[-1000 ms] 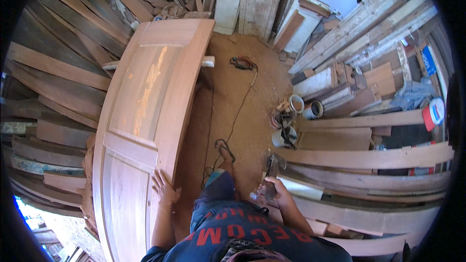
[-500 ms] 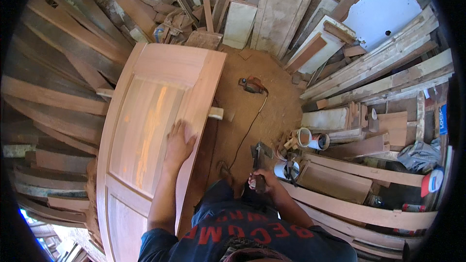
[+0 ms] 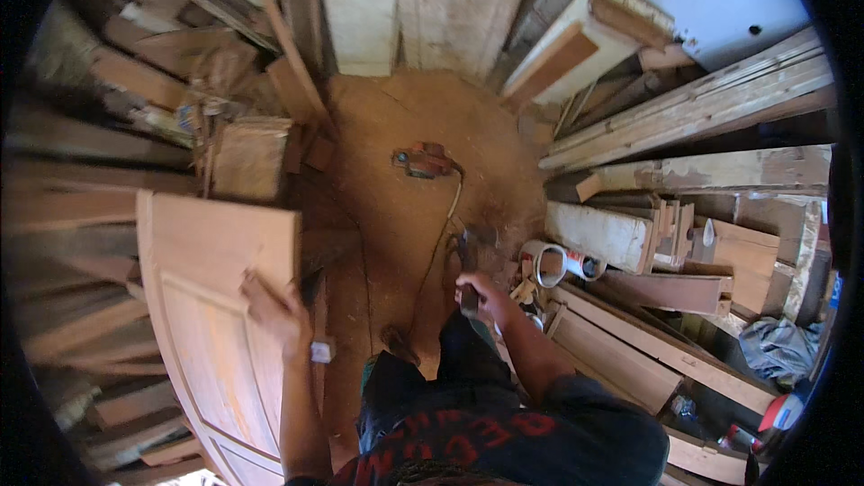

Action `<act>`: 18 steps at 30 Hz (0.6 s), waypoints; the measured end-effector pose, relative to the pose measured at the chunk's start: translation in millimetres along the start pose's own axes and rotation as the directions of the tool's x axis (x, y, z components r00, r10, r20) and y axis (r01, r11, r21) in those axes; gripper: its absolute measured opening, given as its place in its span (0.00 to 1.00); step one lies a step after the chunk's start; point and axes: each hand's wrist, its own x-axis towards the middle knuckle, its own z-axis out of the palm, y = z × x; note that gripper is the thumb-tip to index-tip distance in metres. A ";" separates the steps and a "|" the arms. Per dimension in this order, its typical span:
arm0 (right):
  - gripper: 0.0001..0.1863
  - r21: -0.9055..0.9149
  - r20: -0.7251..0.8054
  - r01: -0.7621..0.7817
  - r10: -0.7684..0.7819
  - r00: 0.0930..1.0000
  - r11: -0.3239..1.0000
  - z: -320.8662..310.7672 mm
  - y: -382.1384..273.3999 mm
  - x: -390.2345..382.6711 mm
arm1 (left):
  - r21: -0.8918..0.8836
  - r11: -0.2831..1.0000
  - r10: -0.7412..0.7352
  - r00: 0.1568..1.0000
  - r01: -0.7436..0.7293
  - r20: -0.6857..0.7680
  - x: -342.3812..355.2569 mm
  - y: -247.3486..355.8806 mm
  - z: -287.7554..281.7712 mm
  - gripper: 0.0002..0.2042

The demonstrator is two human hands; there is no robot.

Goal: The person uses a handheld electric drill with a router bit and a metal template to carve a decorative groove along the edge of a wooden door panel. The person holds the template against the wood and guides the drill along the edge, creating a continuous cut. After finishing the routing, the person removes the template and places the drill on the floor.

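Note:
A panelled wooden door (image 3: 220, 238) with a pale, unpainted surface lies at my left. My left hand (image 3: 274, 310) rests on its right side near the far end, fingers stretched out and slightly blurred, holding nothing. In my right hand (image 3: 486, 295), fingers wrap the brown handle of a hammer-like tool (image 3: 466, 256). Its dark metal head points away from me over the floor; motion blur hides its exact shape.
A red power tool (image 3: 426, 160) lies on the dusty floor (image 3: 373, 117), its cord running back toward my feet. Buckets (image 3: 549, 264) stand right of the tool. Stacked boards (image 3: 693, 108) line the right, wood scraps (image 3: 247, 157) the far left. A white panel (image 3: 360, 22) leans at the back.
My view has swung, so the door appears lower and further left. My left hand has slid along the door toward its far end. The right hand still grips the tool.

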 end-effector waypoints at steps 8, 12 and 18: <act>0.14 -0.401 -0.348 -0.123 -0.027 0.937 0.908 -167.8 -154.1 250.3 | 0.240 0.969 0.003 0.975 -0.057 0.222 5.0 2.7 -18.4 0.46; 0.19 -0.481 -0.323 -0.080 -0.091 0.942 0.873 -215.7 -224.5 334.6 | 0.390 0.917 -0.169 0.966 0.083 0.193 -33.0 -19.3 -35.4 0.43; 0.20 -0.840 -0.319 -0.063 -0.398 0.860 0.539 -356.9 -225.5 406.2 | 0.507 0.794 -0.453 0.883 0.334 0.127 -80.2 -57.9 -76.8 0.39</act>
